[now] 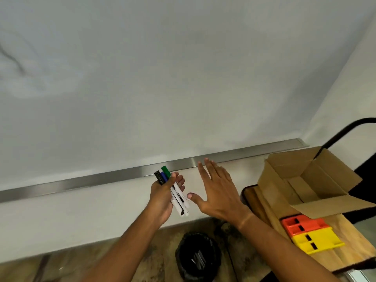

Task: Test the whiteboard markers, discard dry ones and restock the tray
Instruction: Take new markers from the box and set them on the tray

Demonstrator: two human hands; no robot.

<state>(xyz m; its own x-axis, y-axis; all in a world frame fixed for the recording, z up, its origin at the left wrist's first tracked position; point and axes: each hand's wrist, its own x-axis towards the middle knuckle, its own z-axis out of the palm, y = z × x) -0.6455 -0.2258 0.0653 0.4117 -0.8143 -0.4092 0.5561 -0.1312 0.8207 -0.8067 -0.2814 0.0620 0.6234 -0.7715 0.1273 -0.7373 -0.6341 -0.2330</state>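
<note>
My left hand (162,197) grips three capped markers (179,197) with white barrels; their black, blue and green caps point up toward the whiteboard (162,78). The long metal tray (101,178) runs along the board's lower edge, just beyond the caps, and nothing lies in the stretch I can see. My right hand (217,188) hovers flat with fingers spread, right of the markers and just below the tray, holding nothing.
A black bin (198,257) with several markers inside stands on the floor below my hands. To the right, an open cardboard box (305,180) sits on a wooden surface (345,255), beside an orange holder (303,225) and a yellow holder (317,242).
</note>
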